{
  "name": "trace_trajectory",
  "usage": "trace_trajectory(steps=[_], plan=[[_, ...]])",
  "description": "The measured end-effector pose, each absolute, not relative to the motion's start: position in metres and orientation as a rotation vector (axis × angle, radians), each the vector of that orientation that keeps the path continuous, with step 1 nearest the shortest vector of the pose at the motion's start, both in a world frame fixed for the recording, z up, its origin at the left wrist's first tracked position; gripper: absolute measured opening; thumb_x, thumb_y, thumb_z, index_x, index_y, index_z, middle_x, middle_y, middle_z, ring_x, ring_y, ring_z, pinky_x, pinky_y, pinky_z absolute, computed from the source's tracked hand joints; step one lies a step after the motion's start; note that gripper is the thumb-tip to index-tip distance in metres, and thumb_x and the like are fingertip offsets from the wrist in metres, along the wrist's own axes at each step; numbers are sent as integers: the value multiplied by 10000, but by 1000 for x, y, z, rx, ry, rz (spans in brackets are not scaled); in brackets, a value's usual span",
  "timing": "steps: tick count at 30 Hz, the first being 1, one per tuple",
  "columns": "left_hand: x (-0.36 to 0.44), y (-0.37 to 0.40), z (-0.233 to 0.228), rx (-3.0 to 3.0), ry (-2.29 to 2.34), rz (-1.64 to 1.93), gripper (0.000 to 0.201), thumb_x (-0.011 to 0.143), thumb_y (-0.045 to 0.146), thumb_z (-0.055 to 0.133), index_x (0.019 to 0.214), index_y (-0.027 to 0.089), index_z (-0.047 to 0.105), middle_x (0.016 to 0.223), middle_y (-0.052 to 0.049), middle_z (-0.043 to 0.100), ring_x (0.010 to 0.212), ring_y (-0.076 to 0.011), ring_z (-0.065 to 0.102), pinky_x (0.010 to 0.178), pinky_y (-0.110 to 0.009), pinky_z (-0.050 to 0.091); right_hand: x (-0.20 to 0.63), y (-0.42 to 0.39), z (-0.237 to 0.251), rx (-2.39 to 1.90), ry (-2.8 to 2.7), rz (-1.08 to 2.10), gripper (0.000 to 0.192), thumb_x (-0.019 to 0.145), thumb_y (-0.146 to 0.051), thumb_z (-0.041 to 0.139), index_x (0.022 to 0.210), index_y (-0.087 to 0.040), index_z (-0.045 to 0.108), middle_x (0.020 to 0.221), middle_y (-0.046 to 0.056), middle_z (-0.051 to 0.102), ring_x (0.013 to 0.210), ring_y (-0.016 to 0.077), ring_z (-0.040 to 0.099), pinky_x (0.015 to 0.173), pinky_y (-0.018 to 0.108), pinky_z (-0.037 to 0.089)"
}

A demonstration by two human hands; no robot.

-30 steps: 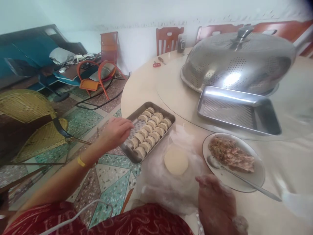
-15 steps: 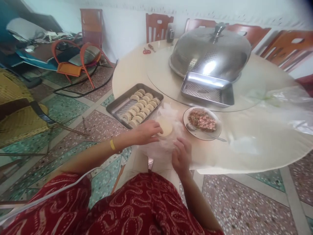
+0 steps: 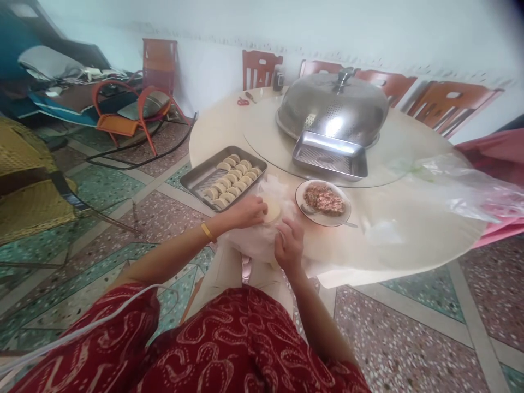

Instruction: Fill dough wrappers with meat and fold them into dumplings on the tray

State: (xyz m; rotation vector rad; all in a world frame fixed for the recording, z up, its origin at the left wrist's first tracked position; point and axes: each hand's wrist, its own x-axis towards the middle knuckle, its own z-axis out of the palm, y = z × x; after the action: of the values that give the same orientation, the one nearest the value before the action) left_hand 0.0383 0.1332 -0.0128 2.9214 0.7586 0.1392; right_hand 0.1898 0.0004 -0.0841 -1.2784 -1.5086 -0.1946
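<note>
A round, pale dumpling wrapper [image 3: 273, 212] lies on a floury plastic sheet [image 3: 256, 238] at the table's near edge. My left hand [image 3: 249, 212] is closed at the wrapper's left edge, its fingertips pinched against it. Just below and right of the wrapper is my right hand [image 3: 290, 243], fingers curled together; what they hold, if anything, is too small to make out. Several folded dumplings [image 3: 231, 183] lie in rows in a metal tray [image 3: 192, 177] at left. To the right stands a plate [image 3: 300, 204] of minced filling [image 3: 325, 200], with a spoon [image 3: 350, 224] resting in it.
A second metal tray [image 3: 329, 161] rests by a large domed steel lid [image 3: 333, 103] on the glass turntable [image 3: 262, 136]. Red scissors [image 3: 243, 101] lie at the back. Clear plastic bags [image 3: 462, 185] are at right. Wooden chairs [image 3: 454, 103] stand behind the table.
My view has shifted, tilting up slightly. My left fingers have curled in tighter at the wrapper's edge. My right hand stays curled near the wrapper's lower right side.
</note>
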Motion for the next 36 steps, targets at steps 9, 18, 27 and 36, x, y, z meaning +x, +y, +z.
trace_trajectory(steps=[9, 18, 27, 36], plan=[[36, 134, -11, 2895, 755, 132, 207, 824, 303, 655, 977, 163, 655, 997, -100, 637, 930, -237, 594, 787, -329, 425, 190, -2, -86, -1576, -1697, -214, 256, 865, -213, 542, 1047, -249, 719, 1375, 118, 554, 1301, 309, 426, 1095, 511, 333], [43, 140, -13, 2880, 768, 100, 159, 816, 287, 644, 920, 177, 692, 952, -83, 638, 884, -231, 594, 778, -337, 407, 187, -2, -88, -1705, -1827, -153, 175, 853, -225, 567, 937, -249, 718, 1471, 83, 502, 1414, 311, 325, 1165, 559, 168], [42, 135, -5, 2889, 726, 89, 143, 836, 296, 623, 871, 186, 706, 945, -76, 657, 890, -220, 601, 763, -338, 389, 187, -3, -89, -1654, -1813, -194, 189, 865, -222, 545, 940, -243, 717, 1450, 94, 523, 1402, 310, 347, 1155, 563, 202], [51, 130, -11, 2963, 744, 103, 159, 836, 306, 609, 891, 175, 681, 921, -92, 644, 880, -233, 586, 740, -347, 376, 187, -3, -86, -1680, -1821, -150, 193, 853, -211, 549, 949, -245, 713, 1441, 83, 530, 1404, 300, 337, 1163, 558, 179]])
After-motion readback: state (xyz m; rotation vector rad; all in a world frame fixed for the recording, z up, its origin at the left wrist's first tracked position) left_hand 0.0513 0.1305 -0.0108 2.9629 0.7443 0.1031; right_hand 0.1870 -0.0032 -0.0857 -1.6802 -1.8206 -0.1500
